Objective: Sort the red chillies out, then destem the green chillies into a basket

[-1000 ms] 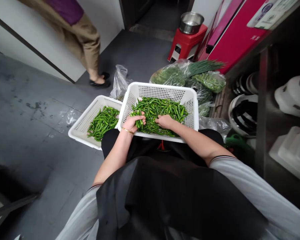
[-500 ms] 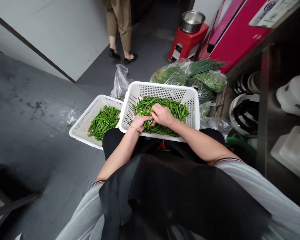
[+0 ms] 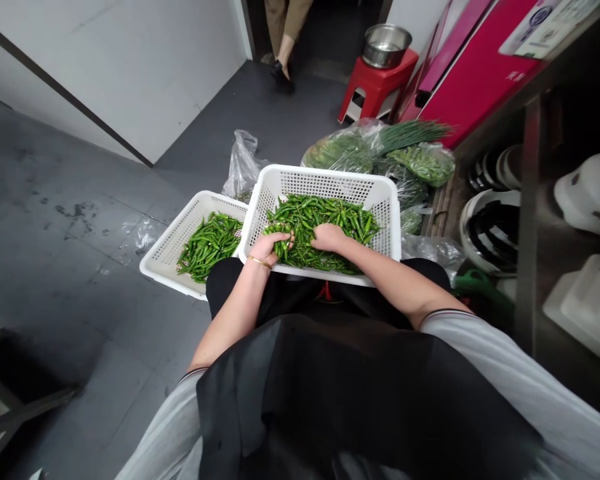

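A white plastic basket (image 3: 327,175) with perforated walls rests across my lap, with a heap of green chili peppers (image 3: 353,217) inside. At its left side my left hand (image 3: 269,247), a bracelet on the wrist, is closed around several chilies. My right hand (image 3: 329,238) is low over the middle of the heap, its fingers curled down; whatever they pinch is hidden. A second white basket (image 3: 166,248), lower and to the left, contains another pile of green chilies (image 3: 210,245).
Bagged greens (image 3: 345,152) lie beyond the basket, beside a crumpled clear bag (image 3: 243,163). A red stool (image 3: 377,83) bears a metal pot (image 3: 387,45). Shelving with bowls (image 3: 493,230) stands at the right. A person's legs (image 3: 286,33) are in the doorway.
My hands have come apart: the left has shifted left with its chilies, the right has moved slightly right and down to the heap. The other person has walked farther off into the doorway.
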A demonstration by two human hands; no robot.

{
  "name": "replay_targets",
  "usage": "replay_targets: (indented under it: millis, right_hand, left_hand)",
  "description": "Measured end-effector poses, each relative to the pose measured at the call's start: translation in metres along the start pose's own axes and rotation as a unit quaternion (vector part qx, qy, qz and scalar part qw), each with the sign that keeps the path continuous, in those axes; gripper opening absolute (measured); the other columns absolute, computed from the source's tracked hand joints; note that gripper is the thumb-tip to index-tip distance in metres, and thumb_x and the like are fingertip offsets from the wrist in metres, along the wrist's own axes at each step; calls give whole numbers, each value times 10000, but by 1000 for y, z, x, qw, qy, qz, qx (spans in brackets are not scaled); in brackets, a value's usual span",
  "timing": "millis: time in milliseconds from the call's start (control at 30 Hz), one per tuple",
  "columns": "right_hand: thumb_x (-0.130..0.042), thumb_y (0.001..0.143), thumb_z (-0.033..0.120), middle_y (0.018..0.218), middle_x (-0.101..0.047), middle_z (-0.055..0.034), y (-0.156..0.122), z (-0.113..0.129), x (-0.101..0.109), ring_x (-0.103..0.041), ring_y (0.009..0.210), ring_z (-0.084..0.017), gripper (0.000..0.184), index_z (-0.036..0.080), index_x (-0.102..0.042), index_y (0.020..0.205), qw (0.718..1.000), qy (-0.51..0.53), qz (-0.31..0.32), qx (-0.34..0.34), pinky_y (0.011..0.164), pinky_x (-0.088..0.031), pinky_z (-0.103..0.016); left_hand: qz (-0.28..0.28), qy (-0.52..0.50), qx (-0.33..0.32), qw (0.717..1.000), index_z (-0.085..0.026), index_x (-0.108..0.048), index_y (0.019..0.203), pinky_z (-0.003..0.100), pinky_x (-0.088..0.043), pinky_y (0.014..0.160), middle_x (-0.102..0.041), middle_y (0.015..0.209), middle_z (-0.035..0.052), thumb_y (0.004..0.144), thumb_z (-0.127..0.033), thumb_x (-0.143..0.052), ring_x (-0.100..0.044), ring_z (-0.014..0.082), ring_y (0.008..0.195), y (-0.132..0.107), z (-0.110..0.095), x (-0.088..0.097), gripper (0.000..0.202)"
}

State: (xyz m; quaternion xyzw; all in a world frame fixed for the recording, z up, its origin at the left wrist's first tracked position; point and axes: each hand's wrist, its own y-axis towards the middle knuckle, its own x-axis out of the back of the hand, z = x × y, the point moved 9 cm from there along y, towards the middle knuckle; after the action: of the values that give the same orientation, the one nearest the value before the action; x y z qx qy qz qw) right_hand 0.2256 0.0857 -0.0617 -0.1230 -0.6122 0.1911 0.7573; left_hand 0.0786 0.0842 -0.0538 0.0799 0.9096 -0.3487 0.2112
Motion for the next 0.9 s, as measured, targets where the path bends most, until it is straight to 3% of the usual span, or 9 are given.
replay_targets:
  millis: [67, 133, 233, 400, 467, 600, 700, 800, 900]
  right_hand:
    - [-561, 829, 243, 814, -725, -110, -7, -16, 19, -707, 784, -215, 136, 140, -649, 844, 986, 163, -34, -15, 679, -546, -279]
    - [-530, 829, 202, 659, -676, -26, -16, -22, 33, -678, 620, -158, 74, 168, -594, 842, 941, 333, -49, -9, 589, -534, -242]
    - [-512, 818, 186, 570, -608, 21, -28, -10, 46, -632, 530, -142, 33, 186, -543, 807, 903, 424, -68, 17, 538, -512, -243]
    - [-545, 728, 143, 776, -676, -57, -48, 10, 74, -647, 750, -181, 36, 177, -547, 717, 945, 238, -206, 84, 685, -485, -271]
    - [-556, 766, 192, 749, -671, -49, -50, 4, 71, -639, 714, -166, 32, 170, -561, 742, 947, 246, -179, 99, 665, -468, -255]
    - [-470, 909, 428, 505, -560, 34, -48, -17, 53, -544, 458, -112, 310, 172, -566, 762, 933, 348, -48, 80, 527, -412, -215]
    - [-461, 920, 421, 522, -570, 24, -50, -5, 45, -530, 461, -104, 368, 168, -577, 680, 957, 273, -19, 97, 525, -377, -213]
    - [-438, 923, 318, 708, -674, -60, -52, 18, 47, -600, 636, -146, 350, 144, -636, 692, 984, 116, -89, 103, 586, -362, -235]
    - [-409, 924, 290, 892, -706, -130, -56, 29, 57, -622, 800, -198, 340, 124, -688, 822, 981, 8, -176, 83, 626, -352, -261]
  left_hand:
    - [15, -4, 7, 1000, -86, -641, 760, 227, -528, 545, -705, 734, 78, 584, 17, -666, -676, 156, 658, 1, 7, -11, 206]
    - [46, -3, 4, 999, -95, -641, 785, 246, -539, 574, -708, 741, 73, 573, -1, -698, -688, 174, 688, 2, 15, -28, 239]
    - [81, 15, 1, 997, -104, -639, 802, 274, -536, 579, -692, 681, 52, 536, -33, -757, -682, 188, 653, 1, 27, -52, 299]
    - [56, 93, 0, 994, -110, -603, 714, 238, -407, 421, -614, 527, 20, 503, -97, -802, -596, 162, 467, -1, 37, -53, 290]
    - [60, 112, -12, 992, -124, -588, 710, 233, -375, 405, -615, 533, 15, 497, -112, -805, -575, 152, 448, -3, 34, -49, 304]
    - [68, 144, -46, 986, -161, -538, 724, 247, -426, 472, -613, 553, -24, 484, -95, -800, -567, 131, 458, -7, 24, -45, 361]
    - [64, 196, -69, 976, -174, -502, 703, 237, -424, 487, -573, 515, -57, 469, -50, -785, -559, 121, 447, -7, 20, -45, 388]
    - [55, 188, -46, 980, -167, -504, 675, 239, -417, 472, -570, 506, -45, 480, -56, -772, -549, 121, 432, -8, 24, -43, 350]
    - [78, 147, 17, 986, -144, -555, 696, 244, -390, 427, -607, 536, 11, 507, -132, -783, -560, 147, 439, -15, 36, -44, 296]
